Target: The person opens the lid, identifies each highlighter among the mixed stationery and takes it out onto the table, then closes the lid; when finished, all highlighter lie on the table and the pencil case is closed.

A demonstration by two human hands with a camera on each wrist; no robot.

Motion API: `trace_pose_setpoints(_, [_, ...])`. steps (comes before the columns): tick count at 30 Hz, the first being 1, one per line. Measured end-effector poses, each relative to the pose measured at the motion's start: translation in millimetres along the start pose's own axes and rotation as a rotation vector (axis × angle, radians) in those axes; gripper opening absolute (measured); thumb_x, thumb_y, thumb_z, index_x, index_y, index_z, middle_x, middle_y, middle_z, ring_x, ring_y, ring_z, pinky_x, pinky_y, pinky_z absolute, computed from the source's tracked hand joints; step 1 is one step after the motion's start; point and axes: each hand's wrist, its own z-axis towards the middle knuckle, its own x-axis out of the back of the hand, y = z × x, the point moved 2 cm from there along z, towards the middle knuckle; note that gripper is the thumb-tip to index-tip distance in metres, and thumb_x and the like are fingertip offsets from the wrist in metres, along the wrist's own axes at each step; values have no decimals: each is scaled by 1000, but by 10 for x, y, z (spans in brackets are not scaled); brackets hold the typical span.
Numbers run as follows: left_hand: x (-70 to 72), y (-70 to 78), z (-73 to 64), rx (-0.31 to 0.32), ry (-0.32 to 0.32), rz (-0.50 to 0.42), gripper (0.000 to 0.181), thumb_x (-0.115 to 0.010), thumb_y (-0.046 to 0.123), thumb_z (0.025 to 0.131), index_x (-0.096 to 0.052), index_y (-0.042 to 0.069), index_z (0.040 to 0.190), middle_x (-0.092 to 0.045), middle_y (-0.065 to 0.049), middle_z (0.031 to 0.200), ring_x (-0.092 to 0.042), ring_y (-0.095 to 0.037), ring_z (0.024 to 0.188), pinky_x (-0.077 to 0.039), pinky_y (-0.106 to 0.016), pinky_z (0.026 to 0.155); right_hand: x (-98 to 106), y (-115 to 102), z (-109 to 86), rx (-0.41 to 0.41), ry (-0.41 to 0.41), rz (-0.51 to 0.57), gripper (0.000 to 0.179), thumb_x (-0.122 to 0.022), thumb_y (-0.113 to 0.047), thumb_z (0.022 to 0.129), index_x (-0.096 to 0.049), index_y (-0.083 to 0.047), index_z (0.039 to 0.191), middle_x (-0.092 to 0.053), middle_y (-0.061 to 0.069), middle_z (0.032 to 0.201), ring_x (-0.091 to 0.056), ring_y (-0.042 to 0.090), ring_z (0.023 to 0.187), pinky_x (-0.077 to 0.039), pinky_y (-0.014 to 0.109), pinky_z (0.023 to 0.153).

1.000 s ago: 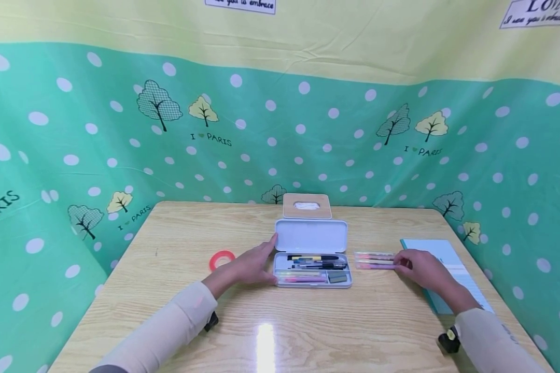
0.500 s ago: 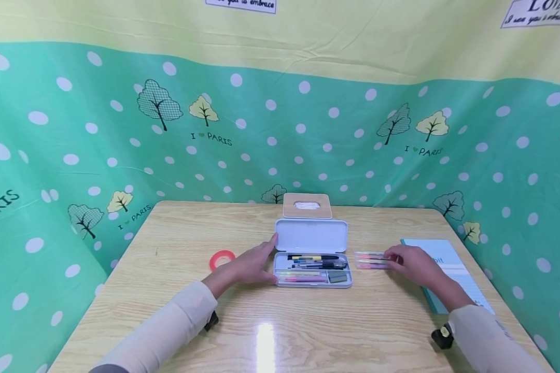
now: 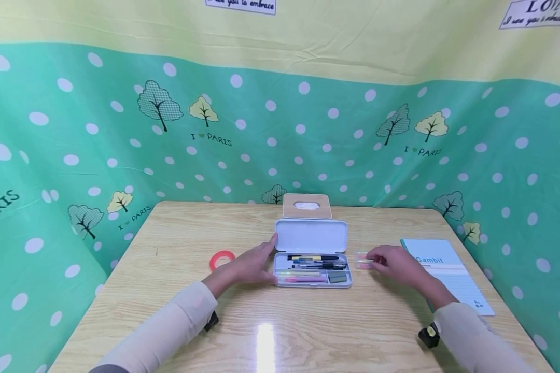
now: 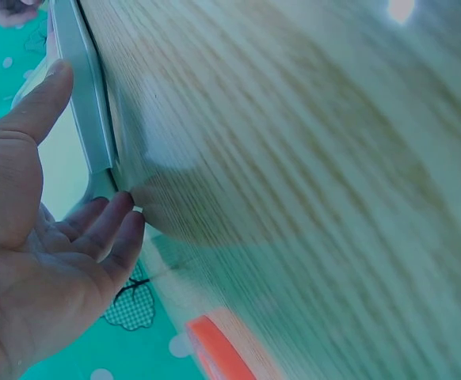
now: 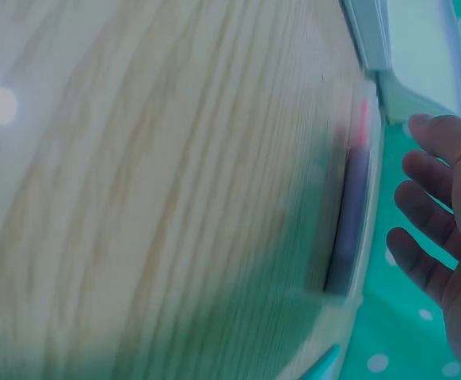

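I have the left hand with loose, released fingers against the left end of the open, white, rectangular pencil case. My right hand, its relaxed fingers grasping nothing, hovers by the clear, flat pack of pink-and-purple pens lying right of the case on the pale wood-grain worktop.

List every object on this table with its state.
Pencil case: open, lid tipped back, pens inside.
Pen pack: flat on the table, partly hidden by the right hand; sealed or not, cannot tell.
Notebook: closed, lying flat, partly hidden.
Tape roll: lying flat, partly hidden.
Tissue box: stocked, white tissue showing in its slot.
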Motion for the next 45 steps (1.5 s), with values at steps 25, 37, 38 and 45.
trace_pose_setpoints(25, [1, 26, -5, 13, -7, -18, 125, -82, 47, 84, 9, 17, 164, -16, -11, 172, -24, -29, 157, -30, -45, 127, -185, -699, 209, 128, -121, -30, 19, -74, -27, 93, -76, -24, 112, -70, -15, 95, -59, -2, 83, -57, 24, 77])
trace_pose_setpoints(37, [1, -4, -3, 22, -13, -8, 126, -81, 49, 83, 12, 19, 164, -13, -9, 173, -21, -27, 158, -28, -44, 127, -319, -978, 258, 252, -146, -41, 19, -71, -30, 96, -76, -25, 113, -73, -9, 107, -68, 10, 102, -60, 36, 91])
trace_pose_setpoints(38, [-1, -4, -3, 17, -13, -10, 126, -81, 49, 84, 12, 19, 164, -13, -9, 173, -21, -27, 158, -28, -44, 127, -331, -995, 260, 263, -147, -43, 19, -71, -31, 96, -77, -25, 113, -72, -10, 106, -68, 9, 101, -60, 35, 90])
trace_pose_setpoints(45, [-13, 7, 9, 17, -20, -26, 126, -81, 48, 84, 11, 19, 164, -14, -9, 173, -22, -27, 158, -29, -44, 127, -391, -1070, 271, 280, -153, -80, 19, -71, -33, 96, -76, -29, 114, -70, -13, 104, -64, 5, 97, -59, 33, 88])
